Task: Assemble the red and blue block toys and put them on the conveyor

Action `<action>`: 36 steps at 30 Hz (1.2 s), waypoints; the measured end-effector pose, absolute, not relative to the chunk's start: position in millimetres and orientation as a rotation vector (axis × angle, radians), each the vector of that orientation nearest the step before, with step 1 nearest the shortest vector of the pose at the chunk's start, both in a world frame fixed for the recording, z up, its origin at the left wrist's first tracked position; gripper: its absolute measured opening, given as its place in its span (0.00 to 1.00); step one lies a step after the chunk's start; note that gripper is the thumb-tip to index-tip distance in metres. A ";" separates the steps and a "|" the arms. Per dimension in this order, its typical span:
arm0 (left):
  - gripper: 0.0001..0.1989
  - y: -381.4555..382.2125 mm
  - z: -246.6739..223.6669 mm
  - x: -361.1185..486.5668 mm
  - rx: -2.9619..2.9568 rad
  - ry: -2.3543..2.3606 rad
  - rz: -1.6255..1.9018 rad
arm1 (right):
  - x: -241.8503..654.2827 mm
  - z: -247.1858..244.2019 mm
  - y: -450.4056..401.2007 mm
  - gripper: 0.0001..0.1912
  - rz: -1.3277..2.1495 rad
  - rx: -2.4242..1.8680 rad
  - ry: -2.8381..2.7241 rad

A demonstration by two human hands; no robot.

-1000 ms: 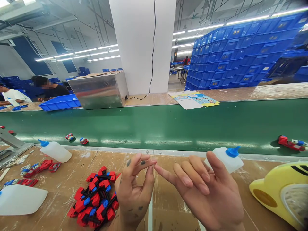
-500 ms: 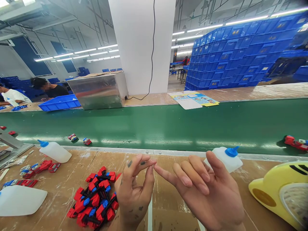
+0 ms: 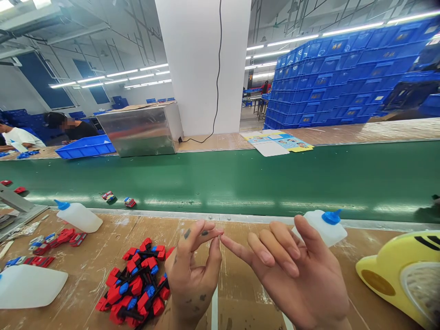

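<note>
My left hand (image 3: 192, 270) is raised over the cardboard-covered bench, thumb and fingertips pinched together. Whatever lies in that pinch, if anything, is too small to make out. The little fingertip of my right hand (image 3: 292, 270) meets the pinch. That hand is palm up, its little finger stretched out, its thumb apart and the other fingers loosely bent, with nothing held in it. Left of my left hand lies a heap of red, blue and black plastic parts (image 3: 137, 284). Behind my right hand lies a white squeeze bottle (image 3: 318, 224) with a blue nozzle, partly hidden.
Beyond the bench runs a green conveyor belt (image 3: 220, 178) carrying small toy cars (image 3: 129, 202). At left lie another squeeze bottle (image 3: 80, 216), a white bottle (image 3: 32, 286) and red toy pieces (image 3: 65, 237). A yellow fan-like device (image 3: 395, 270) stands at right. Co-workers sit far left.
The toy cars on the belt have shifted a little to the right. The red toy at the right edge has left view and a dark object shows there. My hands have barely moved.
</note>
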State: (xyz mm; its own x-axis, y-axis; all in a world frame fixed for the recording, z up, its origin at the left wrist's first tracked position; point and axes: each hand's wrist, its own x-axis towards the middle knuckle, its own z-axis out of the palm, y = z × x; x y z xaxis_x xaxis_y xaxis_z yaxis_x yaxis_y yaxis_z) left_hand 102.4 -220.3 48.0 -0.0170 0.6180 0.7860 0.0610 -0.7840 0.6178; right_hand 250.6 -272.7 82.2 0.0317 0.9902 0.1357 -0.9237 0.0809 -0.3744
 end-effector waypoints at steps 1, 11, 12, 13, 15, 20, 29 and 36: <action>0.29 -220.2 48.1 102.3 1.865 0.702 1.856 | 250.7 81.9 -272.8 0.30 1.488 -0.202 -0.401; 0.32 -220.0 46.0 100.4 1.904 0.709 1.843 | 251.0 80.8 -274.1 0.30 1.496 -0.172 -0.399; 0.32 -220.1 45.9 100.5 1.906 0.715 1.842 | 251.2 80.7 -273.8 0.30 1.501 -0.168 -0.396; 0.32 -220.2 45.8 100.6 1.910 0.720 1.839 | 251.4 80.6 -273.6 0.29 1.506 -0.163 -0.394; 0.32 -220.2 45.4 100.7 1.918 0.727 1.835 | 251.4 80.6 -273.0 0.29 1.511 -0.154 -0.395; 0.32 -219.4 44.5 100.3 1.940 0.715 1.849 | 251.2 82.3 -273.1 0.29 1.523 -0.153 -0.386; 0.33 -217.9 42.6 99.2 1.977 0.696 1.852 | 251.8 80.8 -274.2 0.29 1.523 -0.129 -0.399; 0.32 -218.1 41.6 100.3 1.990 0.739 1.862 | 252.1 80.3 -273.5 0.29 1.518 -0.115 -0.419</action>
State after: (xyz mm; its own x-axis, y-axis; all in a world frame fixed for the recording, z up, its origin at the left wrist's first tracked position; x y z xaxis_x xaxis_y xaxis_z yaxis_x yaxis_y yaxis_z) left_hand 100.3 -218.1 41.6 0.0185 0.5659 0.8242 0.1537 -0.8162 0.5570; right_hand 252.1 -273.5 80.3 -0.0024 0.9808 0.1951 -0.9419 0.0633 -0.3298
